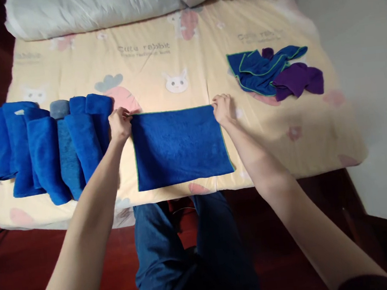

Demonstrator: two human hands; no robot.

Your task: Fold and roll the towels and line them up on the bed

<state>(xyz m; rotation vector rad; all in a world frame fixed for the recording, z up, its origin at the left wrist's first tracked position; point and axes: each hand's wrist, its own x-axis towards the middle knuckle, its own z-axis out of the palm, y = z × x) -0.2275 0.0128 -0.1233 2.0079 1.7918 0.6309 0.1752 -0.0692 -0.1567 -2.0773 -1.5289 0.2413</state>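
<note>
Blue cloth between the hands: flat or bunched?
Flat: the blue cloth lies as a smooth rectangle, left hand and right hand at far corners.

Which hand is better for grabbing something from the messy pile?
Probably the right hand. It holds the flat blue cloth by its far right corner, on the same side as the messy pile. The left hand holds the far left corner, closer to the bundled towels.

Open bedsheet beyond blue cloth, towels blocking left, crumpled cloths right
</note>
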